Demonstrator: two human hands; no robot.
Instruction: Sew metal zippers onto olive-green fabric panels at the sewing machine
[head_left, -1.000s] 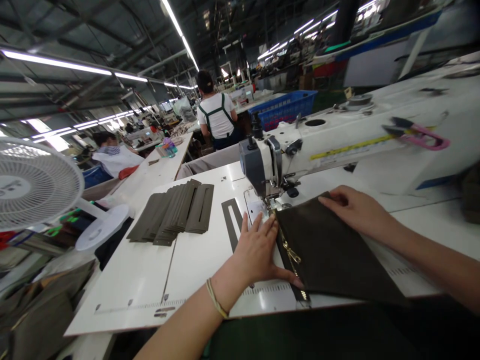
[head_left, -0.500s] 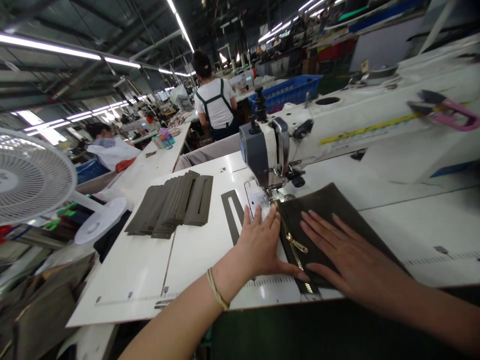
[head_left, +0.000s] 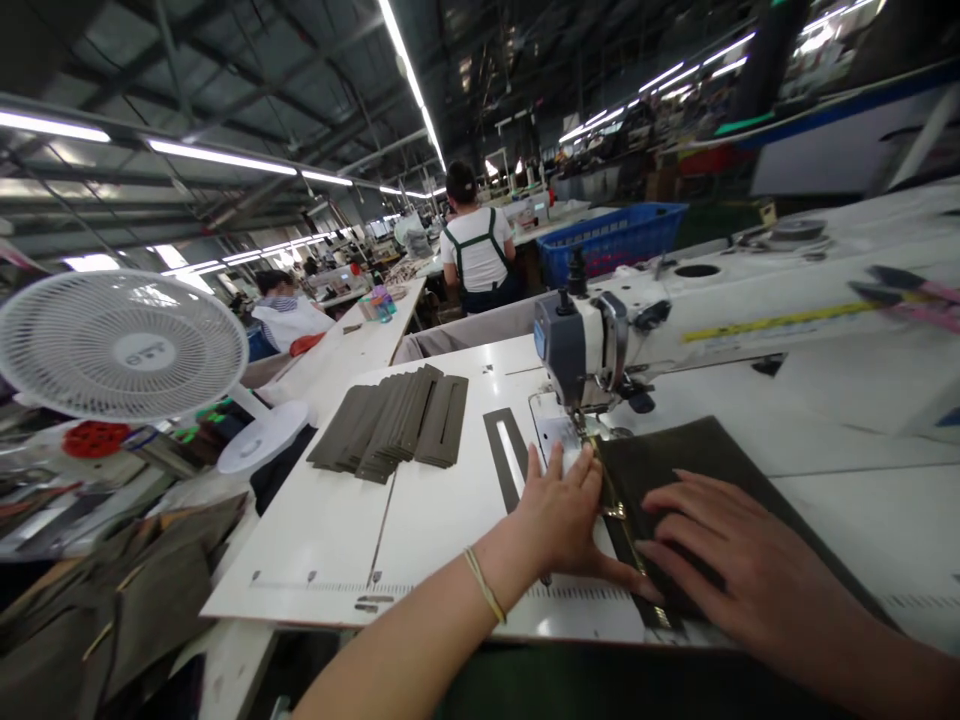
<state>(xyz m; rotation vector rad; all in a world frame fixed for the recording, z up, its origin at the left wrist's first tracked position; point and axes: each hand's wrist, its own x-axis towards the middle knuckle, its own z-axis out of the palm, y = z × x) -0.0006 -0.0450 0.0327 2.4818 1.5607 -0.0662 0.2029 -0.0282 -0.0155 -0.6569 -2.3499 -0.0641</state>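
Note:
A dark olive fabric panel (head_left: pixel 675 455) lies on the white sewing table, one corner beside the needle area of the sewing machine (head_left: pixel 577 350). A brass zipper (head_left: pixel 616 508) runs along its left edge, its lower part blurred. My left hand (head_left: pixel 566 520) rests with fingers spread, fingertips at the zipper edge close to the presser foot and thumb across the zipper tape. On the panel, right of the zipper, my right hand (head_left: pixel 750 550) lies with fingers slightly bent and apart, pressing the cloth. Partly behind my left hand is a slotted olive strip (head_left: pixel 496 440).
Several stacked slotted pieces (head_left: pixel 390 420) lie left on the table. A white fan (head_left: pixel 127 345) stands beyond the left edge, above piled olive fabric (head_left: pixel 165 570). Pink-handled snips (head_left: pixel 911 290) rest on the machine arm. Two people sit ahead, near a blue crate (head_left: pixel 611 240).
The view has shifted, so the table and machine appear lower and farther right. My right hand's fingers have bent from lying flat. The zipper pull sits slightly closer to the needle.

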